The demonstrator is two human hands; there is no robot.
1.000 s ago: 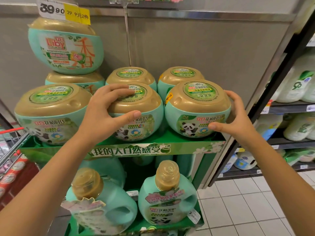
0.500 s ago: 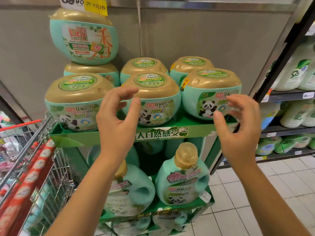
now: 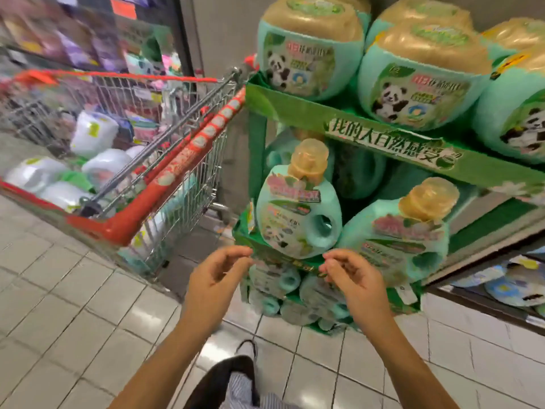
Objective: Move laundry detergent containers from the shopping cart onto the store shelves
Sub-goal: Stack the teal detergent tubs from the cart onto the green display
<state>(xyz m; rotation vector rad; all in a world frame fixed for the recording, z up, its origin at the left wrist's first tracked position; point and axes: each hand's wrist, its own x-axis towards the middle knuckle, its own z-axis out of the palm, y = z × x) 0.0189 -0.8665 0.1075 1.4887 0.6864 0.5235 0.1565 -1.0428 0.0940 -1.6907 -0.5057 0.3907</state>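
Round teal detergent tubs (image 3: 418, 84) with gold lids and panda labels fill the top tier of a green display stand (image 3: 392, 140) on the right. Teal jugs with gold caps (image 3: 298, 208) stand on the tier below. To the left is a red-rimmed wire shopping cart (image 3: 165, 178) holding white and green detergent containers (image 3: 97, 169). My left hand (image 3: 215, 278) and right hand (image 3: 351, 276) hang low in front of the stand, fingers loosely curled and apart, holding nothing.
White tiled floor (image 3: 73, 314) lies underfoot, with my leg and shoe (image 3: 236, 376) at the bottom. A dark shelf unit (image 3: 501, 278) with more detergent packs sits at lower right. Blurred shelves of goods stand behind the cart.
Both hands have let go of the tubs on the top tier and dropped low. The view has swung left and down, bringing the cart into sight.
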